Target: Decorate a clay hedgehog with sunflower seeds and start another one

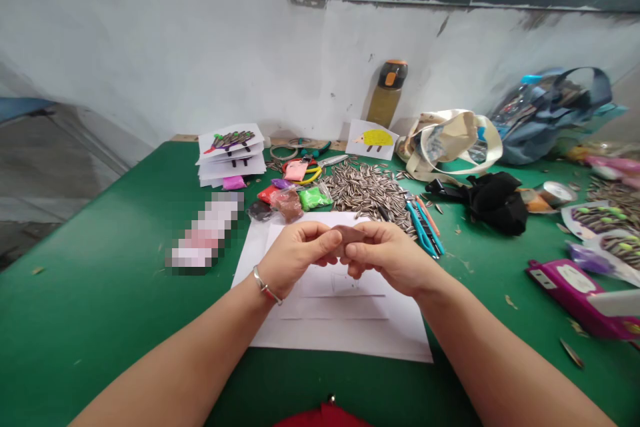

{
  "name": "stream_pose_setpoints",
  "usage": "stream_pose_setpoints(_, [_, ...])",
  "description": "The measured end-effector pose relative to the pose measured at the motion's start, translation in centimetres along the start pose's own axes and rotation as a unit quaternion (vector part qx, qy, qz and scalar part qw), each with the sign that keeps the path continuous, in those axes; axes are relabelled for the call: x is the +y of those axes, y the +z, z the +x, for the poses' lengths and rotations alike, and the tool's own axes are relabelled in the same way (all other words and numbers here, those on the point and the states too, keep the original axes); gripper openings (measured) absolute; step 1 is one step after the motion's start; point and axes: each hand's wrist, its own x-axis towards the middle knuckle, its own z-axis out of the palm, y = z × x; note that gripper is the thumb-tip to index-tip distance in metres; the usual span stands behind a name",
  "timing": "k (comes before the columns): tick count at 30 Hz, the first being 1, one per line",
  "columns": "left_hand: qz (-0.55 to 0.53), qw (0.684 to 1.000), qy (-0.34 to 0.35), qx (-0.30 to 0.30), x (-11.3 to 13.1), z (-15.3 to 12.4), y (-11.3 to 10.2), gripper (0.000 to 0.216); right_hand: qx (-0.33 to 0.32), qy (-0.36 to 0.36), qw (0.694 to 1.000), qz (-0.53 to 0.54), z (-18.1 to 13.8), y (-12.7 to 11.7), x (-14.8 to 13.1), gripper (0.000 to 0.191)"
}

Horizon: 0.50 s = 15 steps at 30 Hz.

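Both hands meet above white paper sheets [320, 340] and pinch a flattened piece of brown modelling clay [350, 235]. My left hand [300, 250], with a silver bracelet at the wrist, grips the clay's left side between thumb and fingers. At its right side, my right hand [383, 250] holds it the same way. A faint pencil drawing [345, 281] shows on the top sheet below the hands. Just beyond lie bags of coloured clay: brown [289, 205], green [314, 197] and red [268, 193]. Striped sunflower seeds [370, 190] are heaped behind my right hand.
A stack of decorated cards [233, 157] stands at the back left. Blue-handled scissors [423, 227] lie right of the seeds. Along the wall are a bottle [386, 97], a hedgehog picture [371, 140] and bags [450, 147]. A magenta device [575, 293] sits at the right.
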Motion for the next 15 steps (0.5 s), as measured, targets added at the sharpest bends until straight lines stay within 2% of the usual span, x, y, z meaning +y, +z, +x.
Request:
stream_pose_setpoints(7, [0.011, 1.000, 0.008, 0.000, 0.15, -0.02, 0.24, 0.027, 0.005, 0.002, 1.000, -0.030, -0.03, 0.44, 0.01, 0.015])
stream_pose_setpoints(12, [0.031, 0.999, 0.017, 0.017, 0.39, -0.07, 0.21, 0.027, -0.026, 0.029, 0.999, -0.032, -0.15, -0.03, -0.23, 0.028])
stream_pose_setpoints(15, [0.032, 0.999, 0.014, 0.024, 0.40, -0.15, 0.18, 0.026, -0.007, 0.026, 0.999, -0.018, -0.17, -0.25, -0.26, 0.034])
